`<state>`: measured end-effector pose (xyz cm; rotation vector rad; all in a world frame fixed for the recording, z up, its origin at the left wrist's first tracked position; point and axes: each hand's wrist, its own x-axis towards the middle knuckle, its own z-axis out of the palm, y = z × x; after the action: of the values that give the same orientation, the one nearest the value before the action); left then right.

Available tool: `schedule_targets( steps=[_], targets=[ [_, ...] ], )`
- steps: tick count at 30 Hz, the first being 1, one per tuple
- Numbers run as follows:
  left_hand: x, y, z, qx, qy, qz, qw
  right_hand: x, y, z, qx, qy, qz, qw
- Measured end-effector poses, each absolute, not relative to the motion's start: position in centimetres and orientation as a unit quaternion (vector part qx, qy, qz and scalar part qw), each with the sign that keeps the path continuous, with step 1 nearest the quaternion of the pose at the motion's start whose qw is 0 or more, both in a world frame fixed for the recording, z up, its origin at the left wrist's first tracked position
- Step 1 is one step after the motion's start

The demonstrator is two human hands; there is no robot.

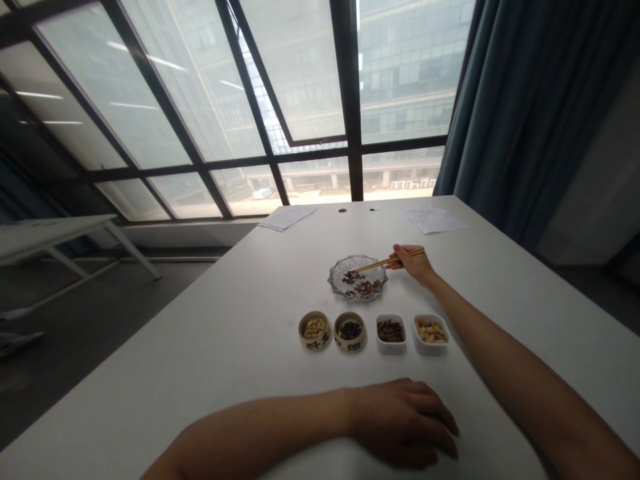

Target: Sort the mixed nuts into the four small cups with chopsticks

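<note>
My right hand (pixel 411 262) is closed round a pair of wooden chopsticks (pixel 377 264), whose tips reach into a clear glass bowl (pixel 334 285). Dark, seed-like pieces (pixel 350 277) lie around the tips, and brown pieces (pixel 365 289) sit nearer the bowl's front. Whether the tips pinch a piece is too small to tell. My left hand (pixel 407 421) rests palm down on the table, fingers loosely spread, holding nothing. Beyond it stand a round dish of peanuts (pixel 315 327), a round dish of black seeds (pixel 350 330), a white cup of brown strips (pixel 391 331) and a white cup of pale yellow-brown pieces (pixel 430 330).
The white table (pixel 225 347) runs toward the windows. Papers (pixel 287 217) lie at its far left, more sheets (pixel 434 218) at its far right, with two small dark round spots between. A second table (pixel 55 233) stands left; a blue curtain (pixel 525 120) hangs right.
</note>
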<state>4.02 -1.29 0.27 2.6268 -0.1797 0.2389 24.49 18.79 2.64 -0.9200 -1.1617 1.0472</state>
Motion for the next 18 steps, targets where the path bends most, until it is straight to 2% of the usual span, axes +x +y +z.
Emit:
schedule_targets(
  steps=[8,15,18],
  targets=[
    [4.0,-1.4,0.2,0.964,-0.063,0.092,0.243,25.8,18.4,5.0,-0.387,-0.435,0.503,0.639],
    [4.1,-1.3,0.2,0.963,-0.060,0.082,0.249,26.2,16.6,7.0,-0.331,-0.527,0.608,0.493],
    [4.1,-1.3,0.3,0.964,-0.049,0.067,0.254,25.7,16.2,6.9,-0.319,-0.552,0.620,0.458]
  ],
)
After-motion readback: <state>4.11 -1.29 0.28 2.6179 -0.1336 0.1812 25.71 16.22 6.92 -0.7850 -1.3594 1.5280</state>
